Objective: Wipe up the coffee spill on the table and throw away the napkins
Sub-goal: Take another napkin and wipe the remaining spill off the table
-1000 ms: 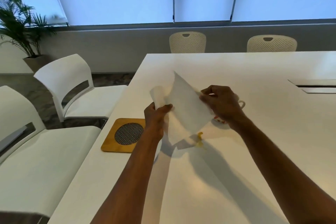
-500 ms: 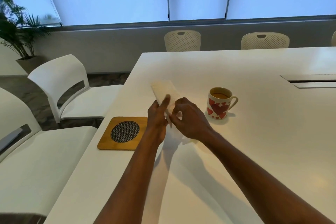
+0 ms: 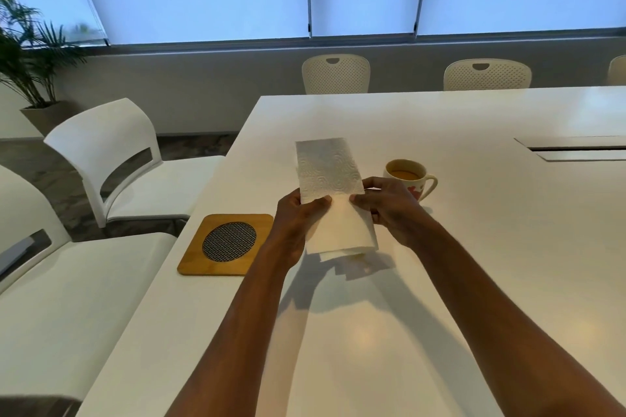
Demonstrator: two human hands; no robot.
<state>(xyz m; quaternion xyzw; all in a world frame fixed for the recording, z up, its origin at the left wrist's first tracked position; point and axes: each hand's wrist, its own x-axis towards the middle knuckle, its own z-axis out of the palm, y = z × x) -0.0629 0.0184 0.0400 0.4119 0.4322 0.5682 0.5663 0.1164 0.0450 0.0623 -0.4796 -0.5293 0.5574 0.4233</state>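
Observation:
A white embossed napkin, folded into a long strip, is held above the white table. My left hand pinches its left edge and my right hand pinches its right edge, both near the middle. A small yellowish trace of the coffee spill peeks out on the table just below the napkin's lower end; the napkin hides most of it. A white mug with red hearts, holding light brown coffee, stands just beyond my right hand.
A wooden trivet with a dark mesh centre lies at the table's left edge. White chairs stand to the left, perforated chairs at the far side. A cable hatch sits far right. A potted plant stands in the corner.
The napkin went from an open sheet to a long folded strip. My right hand moved in beside my left, then to the strip's right edge. The mug came into sight.

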